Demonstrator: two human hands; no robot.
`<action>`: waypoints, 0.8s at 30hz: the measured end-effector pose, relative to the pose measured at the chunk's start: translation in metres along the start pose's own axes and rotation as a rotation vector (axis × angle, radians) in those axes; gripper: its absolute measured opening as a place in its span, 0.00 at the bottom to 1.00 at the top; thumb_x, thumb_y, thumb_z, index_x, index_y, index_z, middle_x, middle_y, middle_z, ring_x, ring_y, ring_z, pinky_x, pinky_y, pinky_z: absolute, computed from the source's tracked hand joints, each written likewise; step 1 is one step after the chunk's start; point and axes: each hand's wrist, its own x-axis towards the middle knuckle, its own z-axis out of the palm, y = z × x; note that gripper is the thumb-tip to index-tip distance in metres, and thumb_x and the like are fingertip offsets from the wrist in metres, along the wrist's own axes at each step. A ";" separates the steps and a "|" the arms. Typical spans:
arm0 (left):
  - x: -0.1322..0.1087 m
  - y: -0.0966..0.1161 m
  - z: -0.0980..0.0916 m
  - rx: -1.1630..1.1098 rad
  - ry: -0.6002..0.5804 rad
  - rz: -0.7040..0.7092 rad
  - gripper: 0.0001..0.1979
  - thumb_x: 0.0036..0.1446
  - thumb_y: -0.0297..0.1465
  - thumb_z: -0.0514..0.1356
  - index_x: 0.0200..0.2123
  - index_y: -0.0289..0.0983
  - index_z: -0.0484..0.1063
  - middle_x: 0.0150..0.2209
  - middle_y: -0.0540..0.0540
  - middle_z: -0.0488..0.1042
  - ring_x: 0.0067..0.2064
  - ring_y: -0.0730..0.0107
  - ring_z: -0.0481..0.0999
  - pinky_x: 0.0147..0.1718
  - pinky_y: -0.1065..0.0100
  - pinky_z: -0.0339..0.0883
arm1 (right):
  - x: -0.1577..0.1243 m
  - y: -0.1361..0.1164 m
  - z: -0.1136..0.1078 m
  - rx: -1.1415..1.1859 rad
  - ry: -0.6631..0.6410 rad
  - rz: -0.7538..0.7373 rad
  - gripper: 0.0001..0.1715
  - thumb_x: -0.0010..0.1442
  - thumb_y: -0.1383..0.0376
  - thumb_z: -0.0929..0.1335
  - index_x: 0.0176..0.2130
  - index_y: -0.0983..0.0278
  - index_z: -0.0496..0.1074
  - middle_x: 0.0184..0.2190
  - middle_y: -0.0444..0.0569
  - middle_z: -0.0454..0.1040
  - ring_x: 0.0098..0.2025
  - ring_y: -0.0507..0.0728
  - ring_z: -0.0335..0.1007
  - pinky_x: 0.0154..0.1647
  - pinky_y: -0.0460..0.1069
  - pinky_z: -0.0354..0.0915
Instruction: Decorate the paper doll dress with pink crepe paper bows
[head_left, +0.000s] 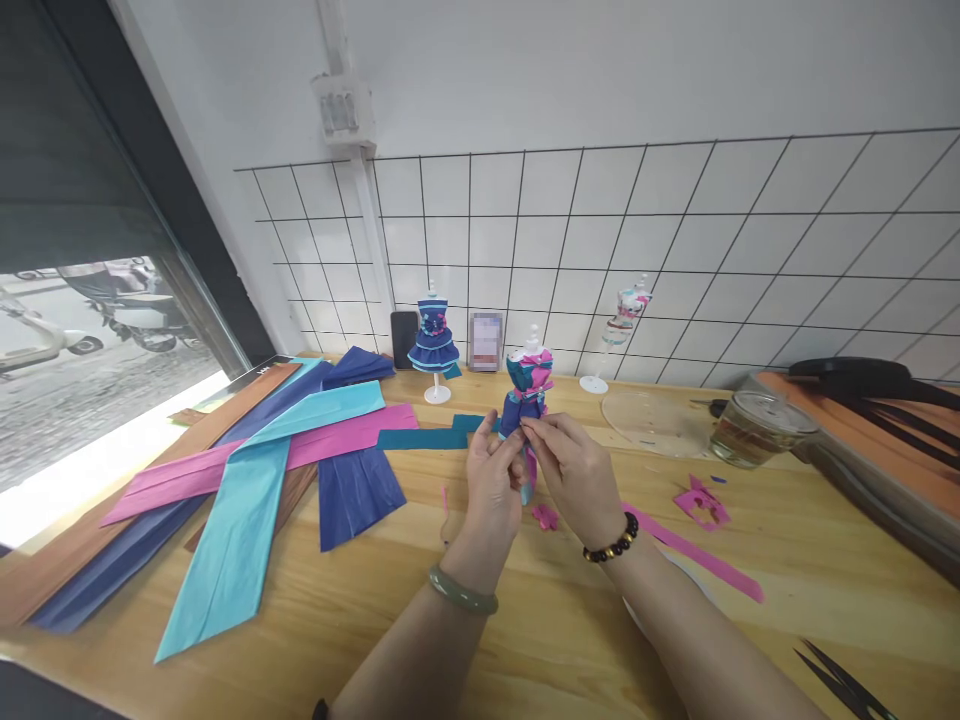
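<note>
A small dress form (533, 340) stands in front of me, wearing a crepe-paper dress (529, 378) with a teal and pink bodice and a dark blue skirt. My left hand (495, 480) is at the left of the skirt, its thumb pressed in and other fingers curled. From the right, my right hand (574, 465) pinches at the skirt's front with thumb and forefinger. The fingertips of both hands meet there and hide what lies between them. A pink paper flower (546, 517) lies on the table just below the hands.
Blue, turquoise, pink and brown paper strips (259, 520) cover the left side. Behind are a blue-dressed form (433, 335), another form (628, 315) and a phone (486, 342). To the right are a lidded jar (757, 430), pink scraps (703, 503) and scissors (844, 682).
</note>
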 end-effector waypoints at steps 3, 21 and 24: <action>0.001 0.000 0.000 0.003 0.001 0.010 0.30 0.43 0.29 0.66 0.51 0.40 0.60 0.17 0.61 0.52 0.16 0.83 0.55 0.16 0.77 0.47 | -0.002 0.001 0.001 -0.014 0.012 -0.001 0.15 0.63 0.67 0.59 0.43 0.66 0.71 0.37 0.54 0.71 0.36 0.56 0.70 0.35 0.49 0.67; -0.001 0.003 0.002 -0.017 0.000 0.016 0.27 0.46 0.26 0.63 0.50 0.37 0.60 0.16 0.60 0.55 0.17 0.83 0.54 0.17 0.77 0.48 | -0.008 0.010 0.009 -0.139 0.032 -0.103 0.16 0.61 0.68 0.60 0.46 0.66 0.71 0.37 0.54 0.72 0.34 0.54 0.71 0.32 0.48 0.67; 0.000 0.003 0.001 -0.023 0.007 0.015 0.26 0.45 0.28 0.64 0.50 0.37 0.62 0.16 0.60 0.55 0.17 0.83 0.55 0.17 0.77 0.49 | -0.008 0.011 0.009 -0.151 0.030 -0.119 0.16 0.61 0.68 0.61 0.46 0.66 0.71 0.36 0.54 0.73 0.34 0.54 0.71 0.33 0.47 0.66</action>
